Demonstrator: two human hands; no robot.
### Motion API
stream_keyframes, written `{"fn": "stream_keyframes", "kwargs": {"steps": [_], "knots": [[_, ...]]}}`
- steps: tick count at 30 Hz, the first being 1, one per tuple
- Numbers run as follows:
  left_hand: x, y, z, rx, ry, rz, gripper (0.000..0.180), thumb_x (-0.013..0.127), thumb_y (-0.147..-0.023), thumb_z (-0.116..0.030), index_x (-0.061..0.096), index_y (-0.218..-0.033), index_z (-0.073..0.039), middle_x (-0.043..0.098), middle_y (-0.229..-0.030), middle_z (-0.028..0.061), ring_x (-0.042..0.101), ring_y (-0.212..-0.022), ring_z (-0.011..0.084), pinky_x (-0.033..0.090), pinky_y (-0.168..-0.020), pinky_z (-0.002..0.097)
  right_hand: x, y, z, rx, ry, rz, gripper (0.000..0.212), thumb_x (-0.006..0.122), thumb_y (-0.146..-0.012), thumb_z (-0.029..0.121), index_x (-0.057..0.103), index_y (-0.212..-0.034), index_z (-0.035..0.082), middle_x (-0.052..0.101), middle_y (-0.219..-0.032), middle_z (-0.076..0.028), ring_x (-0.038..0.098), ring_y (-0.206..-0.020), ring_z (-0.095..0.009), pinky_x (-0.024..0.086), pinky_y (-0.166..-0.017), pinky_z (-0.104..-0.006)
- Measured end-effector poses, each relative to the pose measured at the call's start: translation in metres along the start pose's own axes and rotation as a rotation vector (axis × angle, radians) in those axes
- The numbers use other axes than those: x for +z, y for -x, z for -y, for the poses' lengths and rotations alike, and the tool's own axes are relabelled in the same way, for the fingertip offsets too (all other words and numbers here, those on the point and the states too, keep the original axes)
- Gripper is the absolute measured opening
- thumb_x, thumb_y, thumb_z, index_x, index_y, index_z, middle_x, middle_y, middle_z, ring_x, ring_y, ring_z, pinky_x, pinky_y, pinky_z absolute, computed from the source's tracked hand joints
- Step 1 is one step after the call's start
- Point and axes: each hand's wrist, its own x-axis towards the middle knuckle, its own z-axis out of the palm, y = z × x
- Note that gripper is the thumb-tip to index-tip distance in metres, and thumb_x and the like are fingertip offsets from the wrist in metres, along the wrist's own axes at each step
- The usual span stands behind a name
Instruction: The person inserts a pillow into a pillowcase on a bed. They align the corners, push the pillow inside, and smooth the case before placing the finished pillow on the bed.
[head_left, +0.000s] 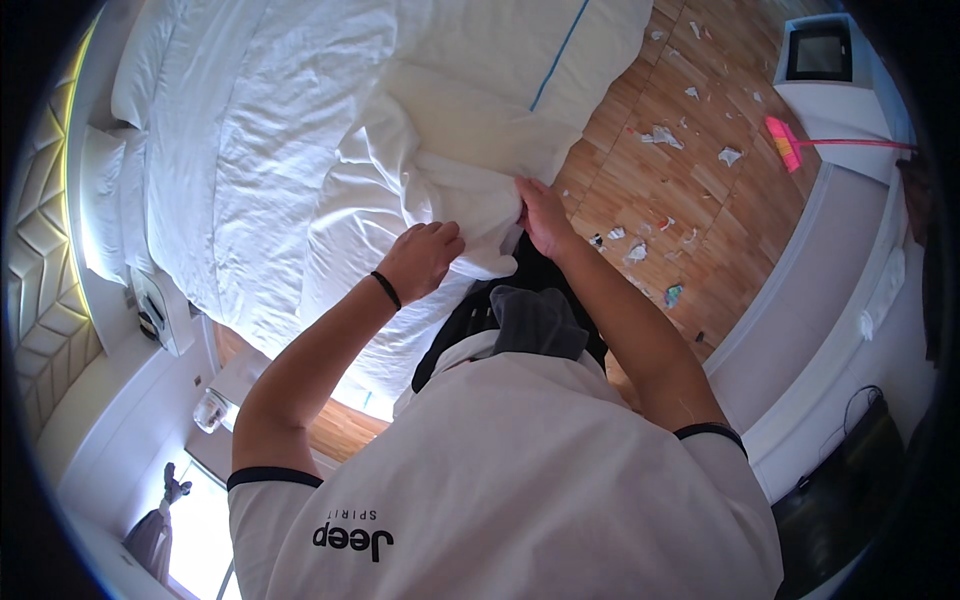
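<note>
A white duvet (270, 180) covers the bed, its near right corner bunched and lifted between my hands. My left hand (422, 262), with a black band on the wrist, is closed on the rumpled cloth near the bed's edge. My right hand (543, 215) pinches the duvet's corner, thumb on top, a little farther to the right. Beyond the folds lies a cream sheet or pad (470, 110) with a blue stripe (560, 55). A dark grey cloth (540, 322) hangs at my waist.
Crumpled paper scraps (660, 137) litter the wooden floor (625, 130) on the right. A pink broom (785, 145) leans by a white cabinet (840, 110). Pillows (103, 200) rest at the headboard (45, 230) on the left, near a bedside table (165, 310).
</note>
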Motion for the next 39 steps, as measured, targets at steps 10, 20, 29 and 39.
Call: {"fn": "stream_keyframes", "kwargs": {"steps": [10, 20, 29, 39], "knots": [[-0.035, -0.057, 0.039, 0.089, 0.040, -0.178, 0.036, 0.066, -0.074, 0.002, 0.058, -0.108, -0.004, 0.057, -0.112, 0.0123, 0.056, -0.104, 0.0346, 0.049, -0.089, 0.0443, 0.010, 0.029, 0.036, 0.179, 0.460, 0.416, 0.049, 0.066, -0.091, 0.045, 0.063, -0.120, 0.006, 0.065, -0.107, -0.001, 0.057, -0.102, -0.013, 0.043, -0.093, -0.0313], [-0.031, -0.092, 0.036, 0.126, -0.048, 0.252, 0.038, 0.067, -0.073, -0.002, 0.060, -0.110, -0.007, 0.058, -0.116, 0.0098, 0.054, -0.113, 0.0317, 0.043, -0.100, 0.0458, -0.007, 0.010, 0.004, 0.140, 0.108, 0.423, 0.039, 0.061, -0.095, 0.040, 0.060, -0.121, 0.010, 0.064, -0.108, -0.001, 0.059, -0.095, -0.013, 0.048, -0.084, -0.0326], [-0.063, -0.130, 0.053, -0.094, 0.022, 0.217, 0.030, 0.059, -0.073, 0.003, 0.061, -0.101, -0.005, 0.058, -0.103, 0.0116, 0.061, -0.097, 0.0345, 0.050, -0.082, 0.0455, 0.012, 0.015, 0.016, -0.075, 0.730, 0.425, 0.035, 0.068, -0.093, 0.027, 0.061, -0.117, 0.002, 0.066, -0.109, -0.006, 0.061, -0.098, -0.013, 0.048, -0.087, -0.0300], [-0.044, -0.122, 0.033, 0.154, 0.042, 0.377, 0.081, 0.083, -0.069, -0.024, 0.045, -0.140, -0.013, 0.058, -0.128, 0.0142, 0.050, -0.124, 0.0347, 0.039, -0.105, 0.0461, -0.023, 0.009, 0.042, 0.115, 0.307, 0.396, 0.033, 0.061, -0.097, 0.029, 0.065, -0.118, 0.004, 0.065, -0.099, 0.001, 0.055, -0.093, -0.007, 0.042, -0.088, -0.0249]]}}
